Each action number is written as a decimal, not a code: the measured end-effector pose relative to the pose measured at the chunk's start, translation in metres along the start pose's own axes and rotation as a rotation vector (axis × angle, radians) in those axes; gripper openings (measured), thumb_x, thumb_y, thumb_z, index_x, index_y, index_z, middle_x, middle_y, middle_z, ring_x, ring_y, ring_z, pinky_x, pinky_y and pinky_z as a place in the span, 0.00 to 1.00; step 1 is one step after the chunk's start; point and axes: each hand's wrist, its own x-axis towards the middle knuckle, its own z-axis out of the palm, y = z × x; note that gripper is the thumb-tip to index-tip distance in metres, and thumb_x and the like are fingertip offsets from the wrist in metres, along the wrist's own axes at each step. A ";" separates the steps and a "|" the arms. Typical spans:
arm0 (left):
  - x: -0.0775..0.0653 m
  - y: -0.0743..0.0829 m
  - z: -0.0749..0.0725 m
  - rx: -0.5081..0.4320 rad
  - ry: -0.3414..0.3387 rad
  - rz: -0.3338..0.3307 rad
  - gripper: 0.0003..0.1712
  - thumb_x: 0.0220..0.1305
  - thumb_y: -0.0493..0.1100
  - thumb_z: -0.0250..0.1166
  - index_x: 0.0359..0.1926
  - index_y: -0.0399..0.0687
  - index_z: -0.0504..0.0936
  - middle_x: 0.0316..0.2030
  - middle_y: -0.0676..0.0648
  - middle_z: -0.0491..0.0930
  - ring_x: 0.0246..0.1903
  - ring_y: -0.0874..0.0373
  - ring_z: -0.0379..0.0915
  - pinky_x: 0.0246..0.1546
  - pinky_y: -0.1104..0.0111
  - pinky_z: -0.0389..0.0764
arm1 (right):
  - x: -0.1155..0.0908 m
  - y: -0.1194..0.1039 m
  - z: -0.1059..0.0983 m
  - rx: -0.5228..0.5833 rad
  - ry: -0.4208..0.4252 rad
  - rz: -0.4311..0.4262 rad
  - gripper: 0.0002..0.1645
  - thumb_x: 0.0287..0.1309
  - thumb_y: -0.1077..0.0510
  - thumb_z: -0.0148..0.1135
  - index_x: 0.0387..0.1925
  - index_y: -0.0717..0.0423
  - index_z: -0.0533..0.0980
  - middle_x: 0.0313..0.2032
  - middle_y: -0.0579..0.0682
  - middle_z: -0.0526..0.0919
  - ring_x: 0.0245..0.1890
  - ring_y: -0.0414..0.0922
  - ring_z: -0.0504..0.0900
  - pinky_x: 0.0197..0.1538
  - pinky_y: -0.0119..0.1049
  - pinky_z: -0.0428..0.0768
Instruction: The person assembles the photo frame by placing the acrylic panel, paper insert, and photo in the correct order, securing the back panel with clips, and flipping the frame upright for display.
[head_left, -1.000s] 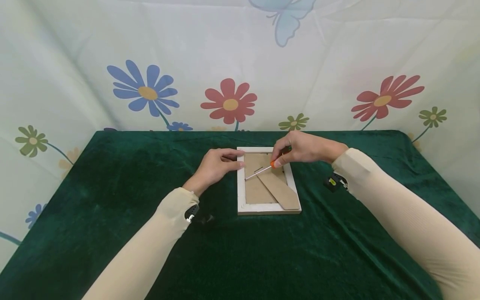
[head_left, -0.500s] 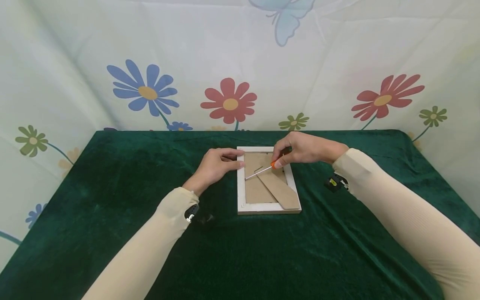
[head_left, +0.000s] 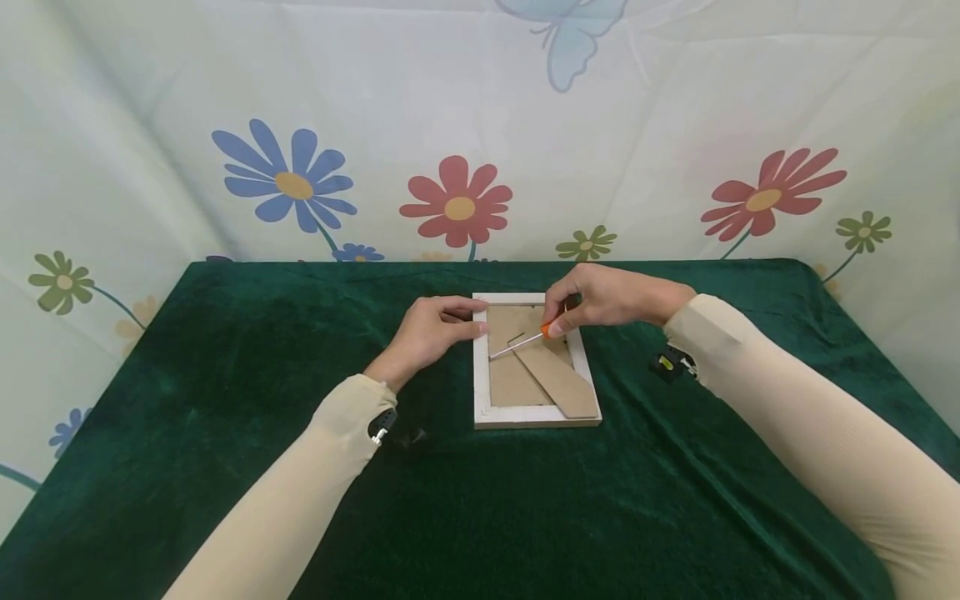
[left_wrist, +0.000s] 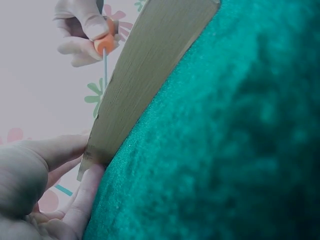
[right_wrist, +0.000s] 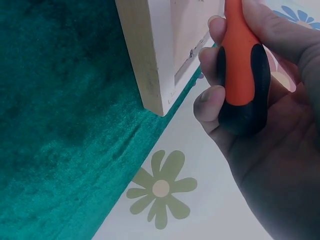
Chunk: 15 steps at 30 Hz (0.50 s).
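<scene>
A white wooden picture frame (head_left: 482,379) lies back side up, showing its brown backing board (head_left: 510,387) and a slanted stand leg (head_left: 566,387). My left hand (head_left: 431,333) grips the frame's left edge near the far corner; the left wrist view has its thumb and fingers against the plain wooden side (left_wrist: 145,65). In my right hand (head_left: 600,296) is a screwdriver (right_wrist: 240,70) with an orange and black handle, the fingers curled round it. Its thin metal shaft (head_left: 517,346) slants down to the left, the tip at the inner left edge of the frame.
Dark green velvet cloth (head_left: 480,517) covers the table under the frame. Behind it hangs a pale curtain (head_left: 637,125) printed with flowers and a butterfly. Small dark fittings on a few inner edges of the frame are too small to make out.
Almost nothing differs. Both hands, the screwdriver and the frame keep their places; the whole head view has shifted very slightly.
</scene>
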 end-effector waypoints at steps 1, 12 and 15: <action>0.000 0.000 0.000 -0.001 -0.001 0.001 0.22 0.70 0.45 0.75 0.64 0.52 0.87 0.54 0.45 0.85 0.49 0.48 0.82 0.58 0.54 0.83 | 0.000 0.000 0.000 0.000 -0.001 0.003 0.03 0.69 0.58 0.73 0.42 0.51 0.88 0.38 0.46 0.85 0.40 0.48 0.77 0.47 0.44 0.78; 0.001 0.000 0.000 0.000 -0.001 -0.004 0.22 0.70 0.45 0.74 0.63 0.52 0.87 0.54 0.45 0.84 0.49 0.48 0.82 0.58 0.53 0.83 | 0.000 -0.007 -0.002 -0.028 -0.020 0.025 0.02 0.69 0.57 0.72 0.40 0.52 0.87 0.37 0.46 0.84 0.40 0.48 0.77 0.47 0.44 0.78; 0.000 0.001 -0.001 0.002 -0.002 -0.005 0.22 0.71 0.45 0.74 0.64 0.52 0.87 0.55 0.45 0.84 0.49 0.48 0.82 0.58 0.53 0.83 | 0.000 -0.008 -0.002 -0.032 -0.026 0.031 0.04 0.69 0.57 0.72 0.41 0.53 0.87 0.37 0.46 0.84 0.40 0.48 0.77 0.47 0.44 0.78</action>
